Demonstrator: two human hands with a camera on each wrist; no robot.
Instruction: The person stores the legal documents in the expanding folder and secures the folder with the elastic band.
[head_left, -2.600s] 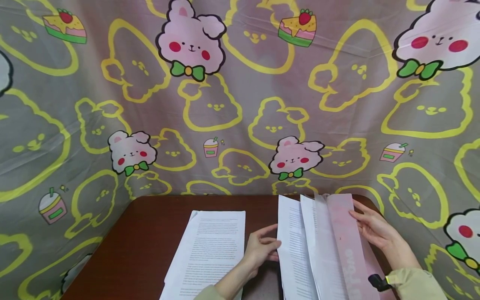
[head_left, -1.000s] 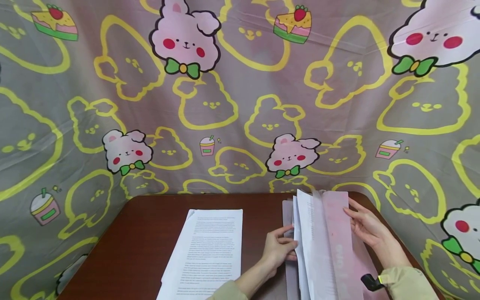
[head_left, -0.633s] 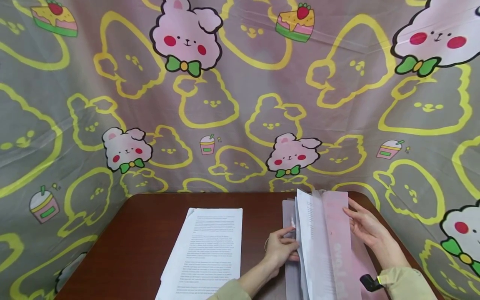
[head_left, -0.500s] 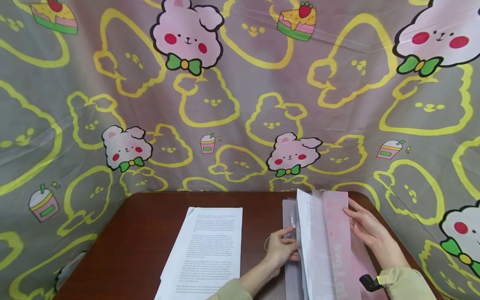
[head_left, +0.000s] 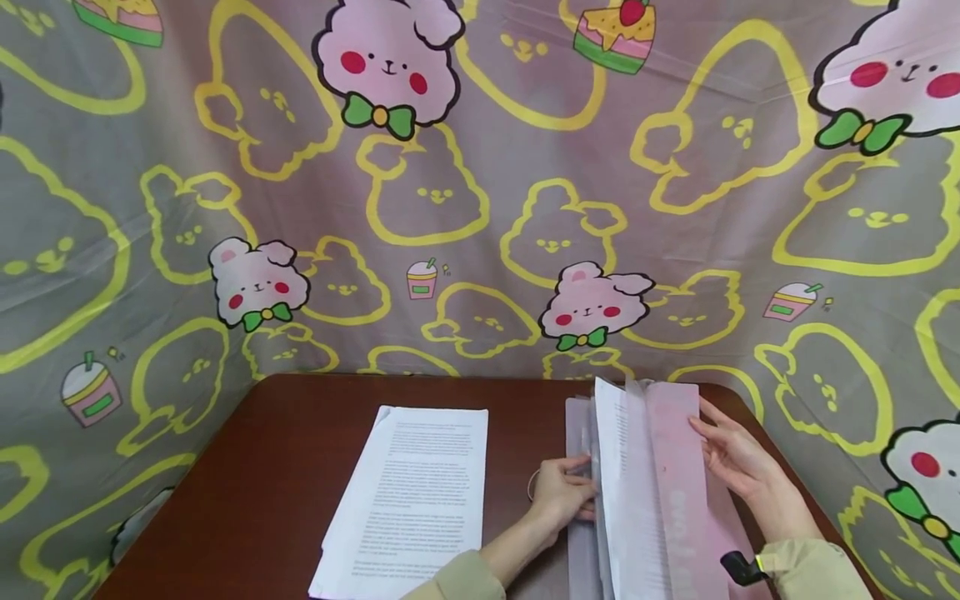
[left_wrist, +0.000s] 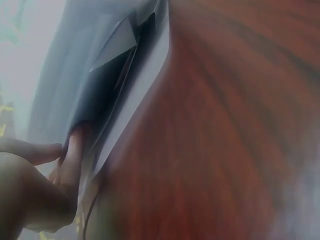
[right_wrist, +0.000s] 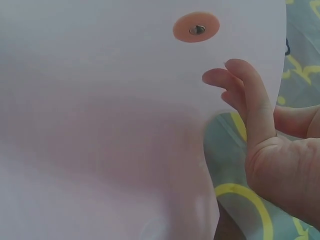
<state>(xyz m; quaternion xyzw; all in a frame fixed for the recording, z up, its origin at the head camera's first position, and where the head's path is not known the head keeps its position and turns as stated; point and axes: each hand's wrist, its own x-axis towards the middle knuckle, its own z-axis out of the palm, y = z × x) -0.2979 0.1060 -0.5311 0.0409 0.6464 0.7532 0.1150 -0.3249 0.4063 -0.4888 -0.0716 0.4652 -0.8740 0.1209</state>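
A pink document folder (head_left: 677, 467) stands open at the table's right side, with printed sheets (head_left: 621, 467) and clear plastic sleeves fanned inside it. My left hand (head_left: 558, 496) pinches the sleeves at their left edge. The left wrist view shows one finger inside a sleeve opening and the thumb on its outer side. My right hand (head_left: 738, 458) holds the pink cover by its right edge, fingers on one face and thumb behind. A metal snap on an orange disc (right_wrist: 196, 27) sits on the cover near those fingers in the right wrist view.
A stack of printed paper (head_left: 420, 492) lies flat left of the folder on the dark brown table (head_left: 247, 492). A patterned curtain (head_left: 450, 208) encloses the table at the back and sides.
My left hand has moved right, along with the front printed sheets, uncovering a greyish sleeve at the folder's left. The right hand keeps its hold on the cover. The head view has tilted slightly.
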